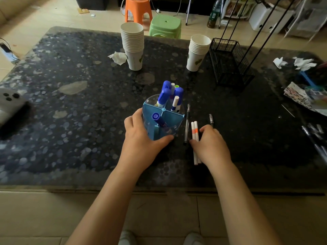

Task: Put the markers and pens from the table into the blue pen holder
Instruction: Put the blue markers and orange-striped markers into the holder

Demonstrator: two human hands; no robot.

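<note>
The blue pen holder stands near the middle of the dark table, divided into compartments. Several blue-capped markers stand in its far compartments and one blue marker leans in the near left one. My left hand wraps around the holder's near left side. To its right lie a black pen, two white pens with orange bands and a second dark pen. My right hand rests over the white pens, fingers curled down onto them; its grip is hidden.
Two stacks of paper cups stand at the back, a black wire basket to their right. Crumpled tissues lie by the cups. More pens and clutter sit at the right edge. A grey object lies left.
</note>
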